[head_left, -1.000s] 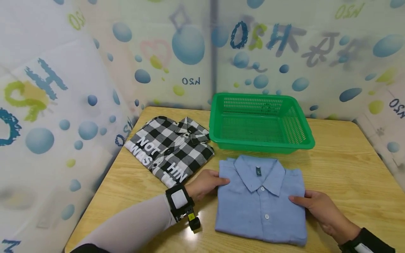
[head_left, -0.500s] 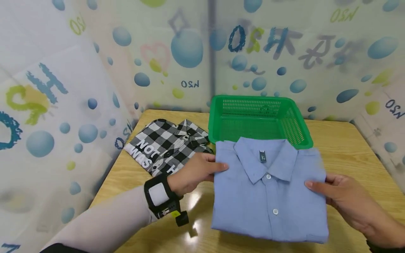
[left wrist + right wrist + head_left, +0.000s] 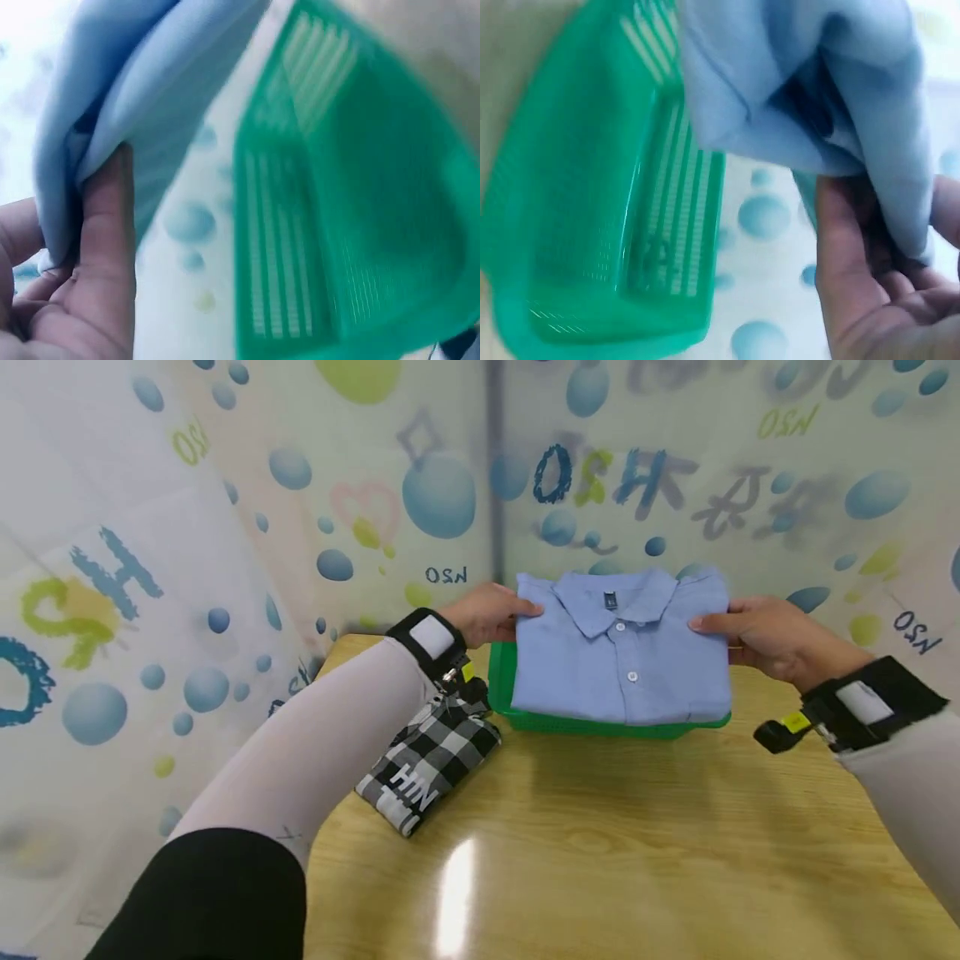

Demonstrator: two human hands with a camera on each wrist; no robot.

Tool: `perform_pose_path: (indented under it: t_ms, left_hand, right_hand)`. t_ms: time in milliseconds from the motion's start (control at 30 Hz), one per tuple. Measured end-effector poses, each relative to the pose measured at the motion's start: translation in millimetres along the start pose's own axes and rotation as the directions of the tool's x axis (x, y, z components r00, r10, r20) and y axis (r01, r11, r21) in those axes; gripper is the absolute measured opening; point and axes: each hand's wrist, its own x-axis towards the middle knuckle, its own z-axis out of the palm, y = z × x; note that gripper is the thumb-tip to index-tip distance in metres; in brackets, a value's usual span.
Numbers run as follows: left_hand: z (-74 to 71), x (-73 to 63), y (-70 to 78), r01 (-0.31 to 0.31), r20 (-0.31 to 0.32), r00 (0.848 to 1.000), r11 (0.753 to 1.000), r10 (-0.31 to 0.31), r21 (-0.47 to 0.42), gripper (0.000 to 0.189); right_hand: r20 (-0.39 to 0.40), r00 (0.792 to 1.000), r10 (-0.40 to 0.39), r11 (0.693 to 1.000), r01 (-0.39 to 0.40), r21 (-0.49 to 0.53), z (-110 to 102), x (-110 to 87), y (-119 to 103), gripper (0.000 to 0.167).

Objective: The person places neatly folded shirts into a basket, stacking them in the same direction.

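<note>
A folded light-blue button-up shirt [image 3: 577,668] is held up in the air, collar at the far side. My left hand [image 3: 487,614] pinches its left edge, thumb on top and fingers beneath. At the opposite edge my right hand [image 3: 772,639] grips it the same way. Behind and below the shirt is a green plastic basket [image 3: 498,681], mostly hidden in the head view. Both wrist views show the basket's bare inside [image 3: 397,187] and the layered folds of the shirt [image 3: 795,82] between thumb and fingers.
A folded black-and-white checked shirt [image 3: 442,747] with white lettering lies on the wooden table [image 3: 600,860], left of the basket and partly covered by my left forearm. A printed curtain [image 3: 360,443] with blue bubbles stands behind the table.
Both hands have lifted the blue shirt off the table and carried it away from me, over the basket. The checked shirt and basket have stayed in place.
</note>
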Motion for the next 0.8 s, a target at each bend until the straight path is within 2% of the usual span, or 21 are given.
perform_pose_path:
  t_ms: [33,100,133,233,367,433,567,600,667,733,800]
  left_hand:
    - [-0.5,9.6,-0.2,0.010,-0.025,1.000,1.000,-0.010,0.000,0.042]
    - [-0.1,26.2,-4.2,0.019,-0.069,0.997,1.000,-0.018,0.008,0.050]
    - [0.7,33.1,-7.1,0.019,-0.093,0.995,1.000,-0.017,0.012,0.054]
    - [3.4,53.5,-18.6,0.005,-0.174,0.985,0.994,0.013,0.106,0.060]
    - [5.7,77.7,-32.7,0.033,-0.262,0.964,0.963,0.039,0.267,0.058]
    - [6.2,84.1,-37.2,0.062,-0.276,0.961,0.949,0.027,0.308,0.057]
    - [6.7,88.2,-40.6,0.096,-0.257,0.967,0.921,0.005,0.379,0.052]
    - [6.9,88.7,-40.1,0.098,-0.252,0.968,0.905,0.010,0.414,0.051]
    - [8.0,90.3,-38.6,0.104,-0.243,0.969,0.841,0.033,0.530,0.047]
    - [9.8,93.6,-38.0,0.113,-0.237,0.970,0.753,0.058,0.648,0.046]
    - [12.6,97.7,-38.3,0.126,-0.231,0.969,0.641,0.084,0.758,0.048]
  right_hand:
    - [-0.011,1.000,0.010,0.999,-0.011,-0.031,-0.3,9.6,-1.0,0.069]
    - [-0.030,0.999,0.027,0.998,-0.029,-0.054,0.0,27.2,1.4,0.082]
    - [-0.048,0.998,0.035,0.997,-0.038,-0.061,0.9,34.7,4.5,0.084]
    - [-0.076,0.995,0.063,0.995,-0.068,-0.070,5.7,50.7,16.0,0.080]
    - [-0.067,0.994,0.085,0.994,-0.090,-0.068,10.5,61.7,26.5,0.078]
    - [-0.054,0.994,0.092,0.993,-0.096,-0.070,10.9,64.6,29.0,0.077]
    - [-0.027,0.994,0.102,0.988,-0.104,-0.111,8.9,69.7,33.3,0.075]
    - [-0.023,0.994,0.105,0.987,-0.107,-0.121,8.3,71.0,34.3,0.075]
    - [-0.013,0.993,0.114,0.985,-0.115,-0.129,7.4,74.1,36.7,0.075]
    - [-0.018,0.991,0.129,0.983,-0.130,-0.130,7.2,77.6,39.4,0.075]
    - [-0.016,0.989,0.147,0.981,-0.148,-0.123,7.7,81.6,43.2,0.074]
